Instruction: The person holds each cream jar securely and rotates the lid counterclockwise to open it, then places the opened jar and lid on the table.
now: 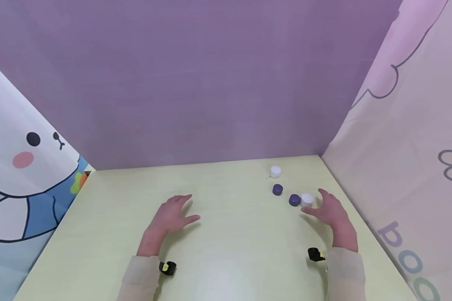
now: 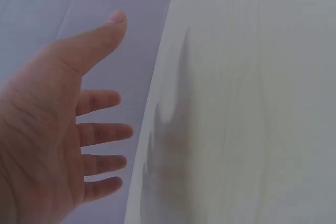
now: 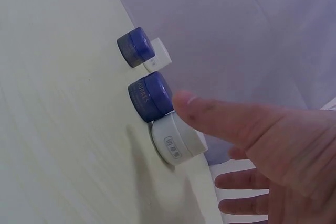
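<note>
Thumb and fingers apart, the right hand [image 1: 330,211] hovers beside the near white cosmetic jar [image 1: 306,200] and near blue jar [image 1: 294,200], table [image 1: 229,234] right; far blue jar [image 1: 277,190] and far white jar [image 1: 275,172] stand beyond. The left hand [image 1: 170,215] hovers left, likewise spread.

Two dark blue jars [image 1: 277,190] [image 1: 294,200], two white jars [image 1: 275,172] [image 1: 306,200], pale wood-grained table [image 1: 233,234], plain purple backdrop [image 1: 211,83]

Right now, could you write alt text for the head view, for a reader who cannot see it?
A person's right hand hovers near two white jars and two dark jars at the right of a pale table; the left hand holds nothing. A purple backdrop stands behind.
</note>
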The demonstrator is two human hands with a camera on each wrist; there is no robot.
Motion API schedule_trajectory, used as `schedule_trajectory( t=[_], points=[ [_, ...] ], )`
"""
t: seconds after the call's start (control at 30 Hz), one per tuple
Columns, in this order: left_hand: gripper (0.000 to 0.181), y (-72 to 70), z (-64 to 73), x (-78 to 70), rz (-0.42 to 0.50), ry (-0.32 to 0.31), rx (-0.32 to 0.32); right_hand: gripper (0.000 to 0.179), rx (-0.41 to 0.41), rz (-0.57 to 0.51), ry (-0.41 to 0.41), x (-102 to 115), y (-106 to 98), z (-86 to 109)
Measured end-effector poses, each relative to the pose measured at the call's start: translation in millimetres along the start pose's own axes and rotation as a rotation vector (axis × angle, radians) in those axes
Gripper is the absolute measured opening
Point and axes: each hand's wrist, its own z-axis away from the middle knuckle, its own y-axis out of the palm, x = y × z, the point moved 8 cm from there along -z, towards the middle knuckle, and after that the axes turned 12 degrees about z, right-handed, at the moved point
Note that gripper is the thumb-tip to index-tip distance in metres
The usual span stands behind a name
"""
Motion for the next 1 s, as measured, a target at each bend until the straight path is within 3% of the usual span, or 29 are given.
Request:
schedule_trajectory(
  t=[0.23, 0.47, 0.7, 1.0],
  points=[
    [0.071, 8.8, -15.5, -13.7, 0.036, 0.017, 0.042, 0.097, -0.016, 0.015, 0.087, -12.4, -1.5, -2.4],
    [0.067, 17.6, -24.8, -22.4, 0.048, 0.034, 0.074, 0.086, -0.012, 0.004, 0.156, -27.9, 1.3, -4.1],
    [0.06, 24.9, -24.0, -27.8, 0.192, 0.022, 0.07, 0.075, -0.035, -0.063, 0.127, -32.1, 6.9, -13.9],
    [0.051, 43.7, -28.8, -46.7, 0.308, 0.091, 0.108, 0.067, -0.009, -0.124, 0.084, -30.1, 18.8, -21.2]
  ],
)
